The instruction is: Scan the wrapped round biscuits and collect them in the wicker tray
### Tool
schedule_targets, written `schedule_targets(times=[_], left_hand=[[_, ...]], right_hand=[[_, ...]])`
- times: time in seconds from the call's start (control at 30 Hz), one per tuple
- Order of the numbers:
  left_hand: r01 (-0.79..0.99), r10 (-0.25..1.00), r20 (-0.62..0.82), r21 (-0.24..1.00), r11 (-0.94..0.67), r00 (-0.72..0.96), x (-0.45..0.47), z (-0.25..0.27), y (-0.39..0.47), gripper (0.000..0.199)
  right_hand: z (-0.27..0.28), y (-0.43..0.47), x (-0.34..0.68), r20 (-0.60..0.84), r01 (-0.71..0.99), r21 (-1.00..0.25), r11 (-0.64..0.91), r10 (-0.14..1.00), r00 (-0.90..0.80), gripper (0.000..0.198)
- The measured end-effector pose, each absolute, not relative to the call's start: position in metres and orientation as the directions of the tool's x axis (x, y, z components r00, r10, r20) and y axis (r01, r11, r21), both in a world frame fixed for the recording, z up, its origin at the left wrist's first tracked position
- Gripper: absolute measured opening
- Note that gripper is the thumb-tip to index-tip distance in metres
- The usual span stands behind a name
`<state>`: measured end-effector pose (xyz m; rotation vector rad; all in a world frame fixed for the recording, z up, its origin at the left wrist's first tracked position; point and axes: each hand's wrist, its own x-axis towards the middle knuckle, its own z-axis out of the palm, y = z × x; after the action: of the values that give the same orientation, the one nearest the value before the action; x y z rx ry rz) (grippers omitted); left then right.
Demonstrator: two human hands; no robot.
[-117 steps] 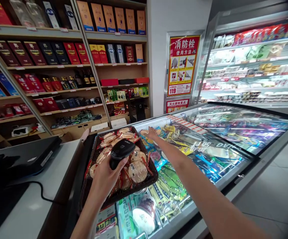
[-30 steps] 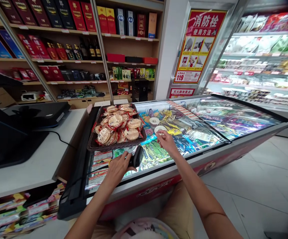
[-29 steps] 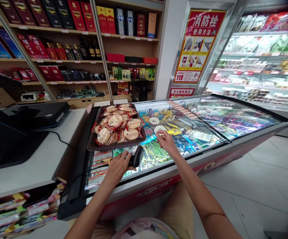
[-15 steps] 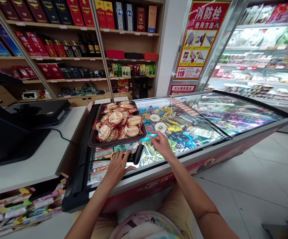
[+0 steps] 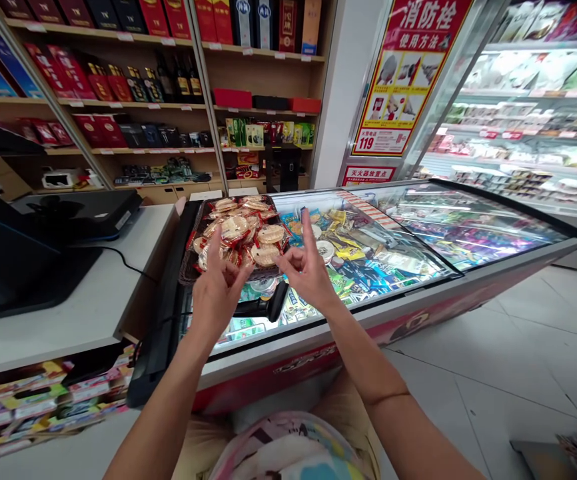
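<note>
My left hand [image 5: 216,290] is raised over the near left part of the chest freezer [image 5: 388,313], index finger pointing up and thumb held apart. It appears empty. To its right, my right hand [image 5: 310,275] also points its index finger upward, with the thumb close to the curled fingers and nothing visible in its grip. Between and below the hands, a black handheld barcode scanner [image 5: 274,303] lies on the freezer's glass top, partly covered by my left hand. Just beyond sits a dark woven basket [image 5: 185,272] heaped with plastic-wrapped round crackers [image 5: 233,228].
At left, a white counter [image 5: 143,253] carries a black screen device [image 5: 13,267] and a cable. Packaged frozen goods [image 5: 363,273] show through the freezer glass. Shelves of boxes and bottles [image 5: 183,80] stand behind, and a lit refrigerated display [image 5: 533,127] at right.
My left hand has lifted off the scanner and now points its index finger up. My right hand's index finger has straightened upward. The view has shifted slightly.
</note>
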<state>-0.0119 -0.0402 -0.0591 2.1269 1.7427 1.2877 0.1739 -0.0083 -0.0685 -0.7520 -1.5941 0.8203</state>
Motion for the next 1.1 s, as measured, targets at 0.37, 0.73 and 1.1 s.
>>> schedule_targets(times=[0.37,0.73,1.1], left_hand=[[0.732,0.839,0.536,0.532,-0.426,0.098,-0.004,-0.001,-0.012,0.095],[0.722,0.900,0.419,0.586,-0.367,0.118,-0.020,-0.032,-0.005,0.079],[0.471,0.919,0.373,0.838,-0.274,-0.129,-0.015,-0.024,0.035,0.062]], right_hand=[[-0.025,0.035,0.158,0.650,0.147,-0.703,0.696,0.712,-0.265,0.086],[-0.057,0.049,0.163,0.564,0.250,-0.738,0.627,0.777,-0.280,0.070],[-0.033,0.073,0.162,0.329,0.231,-0.903,0.363,0.928,-0.175,0.069]])
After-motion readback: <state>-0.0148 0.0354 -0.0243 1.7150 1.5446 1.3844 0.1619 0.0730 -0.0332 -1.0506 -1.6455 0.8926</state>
